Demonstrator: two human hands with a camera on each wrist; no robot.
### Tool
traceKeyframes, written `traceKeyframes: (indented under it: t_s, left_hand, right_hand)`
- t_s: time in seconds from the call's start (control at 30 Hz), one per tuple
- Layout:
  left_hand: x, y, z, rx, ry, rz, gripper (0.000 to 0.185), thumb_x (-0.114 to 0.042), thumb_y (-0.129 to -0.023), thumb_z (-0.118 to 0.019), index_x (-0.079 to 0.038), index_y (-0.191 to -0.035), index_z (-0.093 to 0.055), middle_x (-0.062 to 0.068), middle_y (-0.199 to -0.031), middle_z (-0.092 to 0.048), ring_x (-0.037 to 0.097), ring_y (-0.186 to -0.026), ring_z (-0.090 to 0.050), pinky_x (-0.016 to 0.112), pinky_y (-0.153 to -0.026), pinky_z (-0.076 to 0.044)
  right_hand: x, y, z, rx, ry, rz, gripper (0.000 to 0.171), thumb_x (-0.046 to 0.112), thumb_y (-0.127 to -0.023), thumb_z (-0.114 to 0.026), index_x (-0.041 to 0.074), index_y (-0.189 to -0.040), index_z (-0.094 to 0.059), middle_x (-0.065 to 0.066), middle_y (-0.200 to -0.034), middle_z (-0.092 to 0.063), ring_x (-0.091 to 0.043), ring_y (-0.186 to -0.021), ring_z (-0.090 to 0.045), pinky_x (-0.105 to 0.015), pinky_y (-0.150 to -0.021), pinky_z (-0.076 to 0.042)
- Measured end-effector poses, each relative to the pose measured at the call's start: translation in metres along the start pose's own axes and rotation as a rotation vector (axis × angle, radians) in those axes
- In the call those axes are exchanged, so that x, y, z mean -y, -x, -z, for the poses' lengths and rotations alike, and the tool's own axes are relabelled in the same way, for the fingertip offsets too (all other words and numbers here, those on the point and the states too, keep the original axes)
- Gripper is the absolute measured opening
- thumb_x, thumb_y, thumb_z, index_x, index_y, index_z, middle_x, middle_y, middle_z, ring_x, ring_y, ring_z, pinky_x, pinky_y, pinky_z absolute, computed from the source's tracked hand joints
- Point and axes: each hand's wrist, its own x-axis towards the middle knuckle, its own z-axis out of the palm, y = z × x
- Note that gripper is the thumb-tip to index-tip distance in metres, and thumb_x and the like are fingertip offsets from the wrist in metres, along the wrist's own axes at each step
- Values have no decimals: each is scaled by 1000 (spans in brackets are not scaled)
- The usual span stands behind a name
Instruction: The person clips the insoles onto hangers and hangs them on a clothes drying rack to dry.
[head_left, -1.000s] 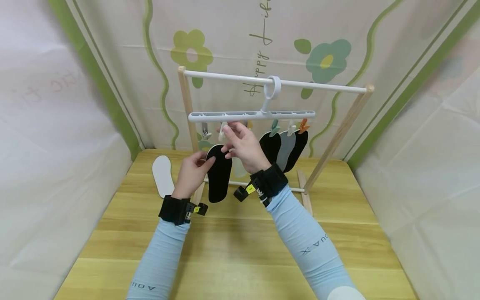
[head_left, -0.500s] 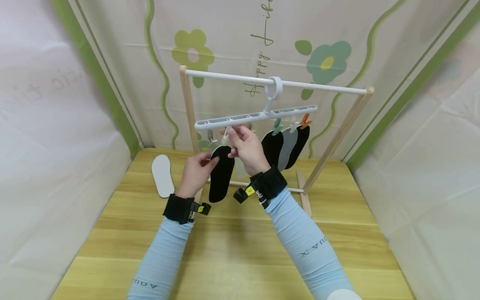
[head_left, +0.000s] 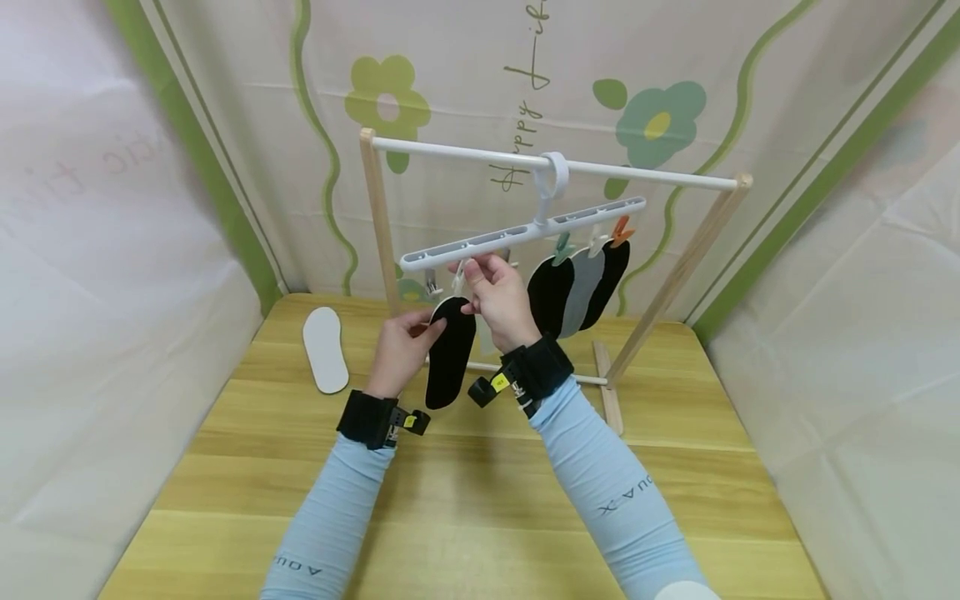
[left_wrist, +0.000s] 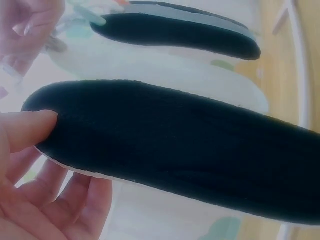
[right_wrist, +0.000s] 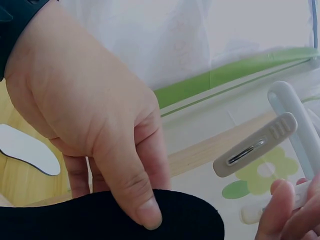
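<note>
My left hand (head_left: pixel 422 331) pinches the top end of a black insole (head_left: pixel 450 354), thumb on its dark face (left_wrist: pixel 175 160) and fingers (left_wrist: pixel 65 200) behind. My right hand (head_left: pixel 471 282) pinches a white clip (head_left: pixel 458 276) that hangs from the white hanger (head_left: pixel 525 232), just above the insole's tip. In the right wrist view the left hand's thumb (right_wrist: pixel 135 197) presses the black insole (right_wrist: pixel 100 222), and the right fingertips (right_wrist: pixel 282 207) squeeze the clip. The hanger tilts, its left end low, from the rack's white bar (head_left: pixel 465 153).
A black insole (head_left: pixel 551 296), a grey one (head_left: pixel 585 287) and another black one (head_left: pixel 611 275) hang clipped at the hanger's right end. A grey clip (right_wrist: pixel 255 150) hangs free. A white insole (head_left: pixel 325 348) lies on the wooden table (head_left: pixel 480 500). The rack's wooden legs (head_left: pixel 678 267) stand behind.
The hanger has tilted further, its left end down and right end up. Both hands and the black insole have shifted slightly right, and the insole's tip is closer to the white clip.
</note>
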Motion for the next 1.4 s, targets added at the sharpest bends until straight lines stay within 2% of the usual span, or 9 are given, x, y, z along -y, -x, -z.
traceKeyframes:
  t_s: [0.27, 0.47, 0.67, 0.9, 1.13, 1.4]
  left_hand:
    - [-4, -1, -2, -18, -28, -18, 21, -20, -95, -69, -3, -107, -76, 10, -98, -73, 20, -80, -68, 33, -71, -56]
    - [-5, -1, -5, -23, -15, -37, 20, -19, -95, -69, -4, -107, -76, 9, -97, -73, 20, -80, -69, 33, -70, -56]
    - [-6, -3, -9, -36, -6, -61, 20, -18, -95, -70, -1, -105, -76, 12, -97, -73, 21, -80, -69, 30, -71, -56]
    - [-10, -5, -10, -33, 25, -36, 23, -20, -95, -69, -4, -110, -75, 11, -101, -72, 21, -82, -69, 32, -72, -56]
    - [-13, -6, -12, -42, 10, -20, 24, -22, -95, -69, -3, -108, -75, 10, -101, -72, 21, -83, -69, 36, -75, -57]
    - [-13, -9, -16, -67, 40, -14, 23, -21, -94, -71, -3, -108, -76, 10, -99, -73, 20, -82, -69, 33, -74, -56]
  right_hand:
    - [-3, -2, 2, -7, 2, 10, 23, 19, -103, -54, 6, -119, -63, -10, -110, -70, -9, -54, -39, -22, -55, -51]
    - [-4, -2, 3, -9, 6, 13, 25, 22, -102, -54, 6, -118, -63, -14, -112, -69, -9, -53, -39, -22, -55, -51]
    - [-5, -3, 4, -8, 11, 14, 24, 21, -102, -54, 6, -117, -63, -11, -109, -69, -10, -54, -40, -22, -56, -52]
    - [-5, -2, 5, -3, 6, 9, 21, 19, -102, -54, 6, -116, -63, -12, -109, -68, -10, -54, -41, -23, -56, -52]
    - [-5, -2, 6, 5, -6, 12, 22, 18, -102, -55, 5, -117, -63, -11, -108, -69, -9, -53, -42, -22, -56, -52]
    - [-4, -1, 6, 7, 0, 9, 24, 20, -102, -55, 5, -118, -63, -10, -108, -69, -9, -53, -43, -22, -55, -51]
